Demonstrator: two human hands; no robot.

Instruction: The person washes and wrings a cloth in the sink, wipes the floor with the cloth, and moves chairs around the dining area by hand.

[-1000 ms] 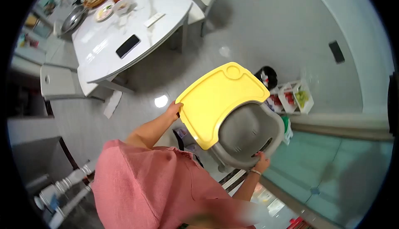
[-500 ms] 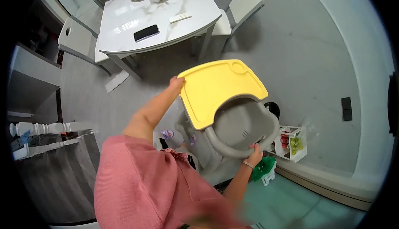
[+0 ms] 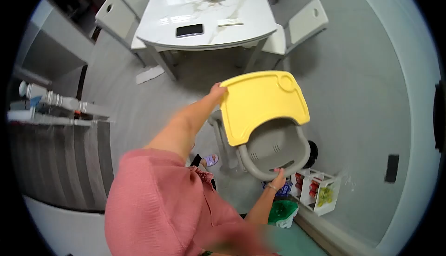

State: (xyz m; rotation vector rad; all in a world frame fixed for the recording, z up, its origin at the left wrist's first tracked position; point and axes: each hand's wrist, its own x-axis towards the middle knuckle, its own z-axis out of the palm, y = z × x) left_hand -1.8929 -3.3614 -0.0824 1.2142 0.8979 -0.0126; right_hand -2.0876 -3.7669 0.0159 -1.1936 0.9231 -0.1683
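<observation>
A grey high chair [image 3: 274, 147] with a yellow tray [image 3: 260, 103] stands in front of me, tray side towards the dining table. My left hand [image 3: 218, 90] is closed around the tray's far left corner. At the top of the chair's backrest, my right hand [image 3: 278, 179] grips the rim by its handle slot, fingers partly inside. The tray is bare, with a round recess at its far right corner. Part of a grey chair leg [image 3: 223, 140] shows below the tray's left side.
Ahead is a white dining table [image 3: 162, 14] with a phone [image 3: 189, 30], a remote [image 3: 230, 22] and dishes. White chairs [image 3: 306, 24] flank it. To my right are a white rack [image 3: 320, 193] of produce and a green bag [image 3: 282, 212]. Stairs and a white railing [image 3: 60, 99] lie left.
My view has turned, so the dining table appears further right and lower. The high chair has shifted slightly right in view and turned a little. Both hands keep their hold.
</observation>
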